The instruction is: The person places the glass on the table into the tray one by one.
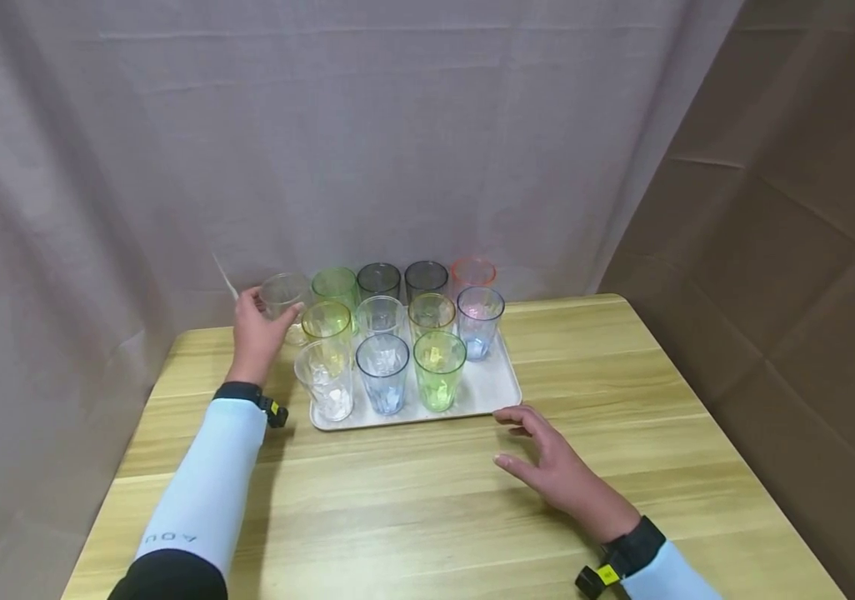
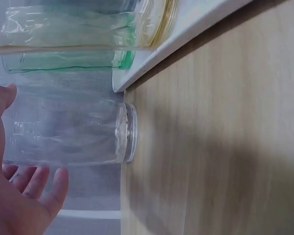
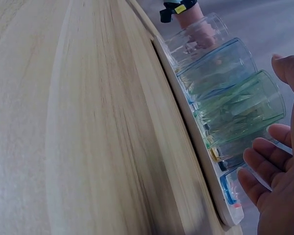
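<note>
My left hand (image 1: 258,337) curves round a clear glass (image 2: 68,127) at the table's back left, thumb on one side and fingers on the other. This glass stands upright on the wood, just off the left end of a white tray (image 1: 491,387). Several tinted and clear glasses stand on the tray. Among them are a clear glass (image 1: 326,383), a blue one (image 1: 384,379) and a green one (image 1: 438,375) in the front row. My right hand (image 1: 555,467) hovers near the tray's front right corner, fingers spread and holding nothing.
Behind the front row stand yellow-rimmed, clear and blue-rimmed glasses (image 1: 480,321); dark grey, green and orange-rimmed glasses (image 1: 472,273) stand at the back. A grey curtain (image 1: 412,150) hangs behind the wooden table (image 1: 397,508), with a brown cloth (image 1: 787,275) on the right.
</note>
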The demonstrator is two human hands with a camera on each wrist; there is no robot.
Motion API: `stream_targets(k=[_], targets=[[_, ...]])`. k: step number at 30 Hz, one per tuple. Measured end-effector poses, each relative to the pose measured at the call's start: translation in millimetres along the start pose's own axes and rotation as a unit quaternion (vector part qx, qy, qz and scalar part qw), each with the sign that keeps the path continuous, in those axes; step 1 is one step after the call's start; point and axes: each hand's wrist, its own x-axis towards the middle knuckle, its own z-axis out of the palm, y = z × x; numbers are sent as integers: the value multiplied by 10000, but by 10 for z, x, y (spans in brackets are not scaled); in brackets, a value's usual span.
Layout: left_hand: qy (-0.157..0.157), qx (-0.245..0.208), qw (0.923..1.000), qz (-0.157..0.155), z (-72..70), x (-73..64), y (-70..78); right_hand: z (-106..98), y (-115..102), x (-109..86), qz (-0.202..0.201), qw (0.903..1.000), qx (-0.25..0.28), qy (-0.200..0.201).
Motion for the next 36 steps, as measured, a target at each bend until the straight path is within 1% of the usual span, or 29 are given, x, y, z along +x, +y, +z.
stream_targets(k=[3, 5, 7, 10, 13, 15, 17, 19, 21, 23, 27, 30, 33, 36], targets=[[29, -32, 10000, 32, -69, -53, -24, -11, 19, -3, 6, 10000, -14, 15], [70, -59, 9999, 78, -145, -115, -40, -20, 28, -6, 24, 10000, -35, 21], [77, -24, 9999, 132, -248, -206, -47, -27, 26, -9, 6, 10000, -18, 45], [8, -3, 9999, 161, -456, -399, -33, -34, 13, -12, -57, 9999, -20, 91], [-233, 52, 9997, 69, -688, -641, -20, -40, 0, -21, -90, 9999, 11, 135], [-409, 106, 9991, 85, -828, -809, -26, -44, -6, -28, -48, 9999, 20, 159], [-610, 167, 9978, 210, -948, -972, -28, -48, -4, -34, -48, 9998, 1, 177], [-807, 202, 9957, 404, -1044, -1121, -28, -54, 5, -37, -14, 9998, -28, 173], [-1042, 240, 9924, 617, -1122, -1249, -14, -60, 13, -41, 20, 9999, -27, 155], [-1278, 284, 9887, 729, -1185, -1363, 10, -68, 18, -41, 57, 9999, -2, 136], [-1786, 384, 9794, 862, -1232, -1524, 94, -76, 23, -43, 75, 9999, 61, 117], [-2157, 299, 9715, 939, -1186, -1616, 201, -65, 19, -30, -19, 9999, 121, 101], [-2492, 87, 9625, 1070, -1056, -1716, 338, -34, -13, 9, -82, 9998, 182, 28], [-2840, -132, 9501, 1288, -842, -1829, 496, 22, -59, 71, -193, 9995, 244, -114]])
